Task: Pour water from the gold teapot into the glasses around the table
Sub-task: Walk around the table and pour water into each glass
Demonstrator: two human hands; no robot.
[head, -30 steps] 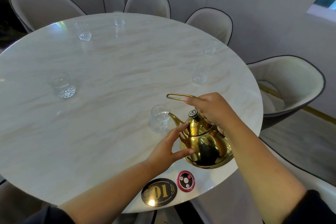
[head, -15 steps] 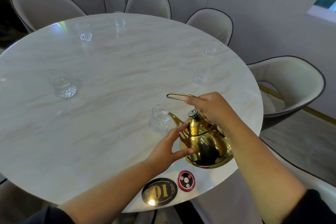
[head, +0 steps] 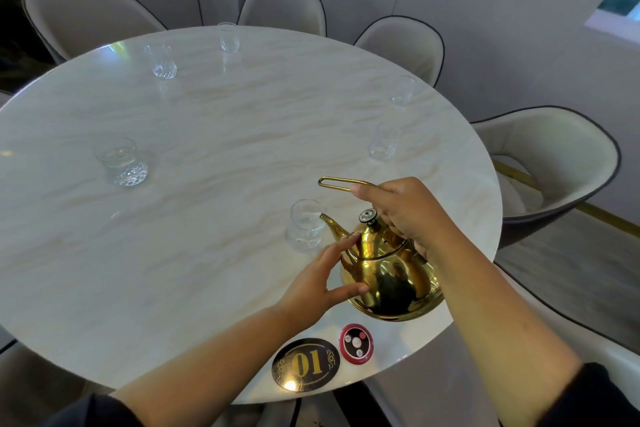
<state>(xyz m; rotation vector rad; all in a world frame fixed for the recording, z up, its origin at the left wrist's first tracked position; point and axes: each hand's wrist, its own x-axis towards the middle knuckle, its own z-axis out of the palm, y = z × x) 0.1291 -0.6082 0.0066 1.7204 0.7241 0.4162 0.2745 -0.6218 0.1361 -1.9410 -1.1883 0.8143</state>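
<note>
Gold teapot, lower right of centre: polished, round-bellied, dark knob on lid, tilted with spout at the rim of the nearest glass. Right hand fingers clamped on the thin wire handle; left hand fingers spread apart, fingertips and thumb resting on lid and belly. Five more glasses ring the round white marble table; one at centre left holds water. Black oval "01" plaque and red call button at the near edge. Pale padded chairs, grey panelled wall. Versus 0.5 s ago: pot and both hands unchanged in position.
</note>
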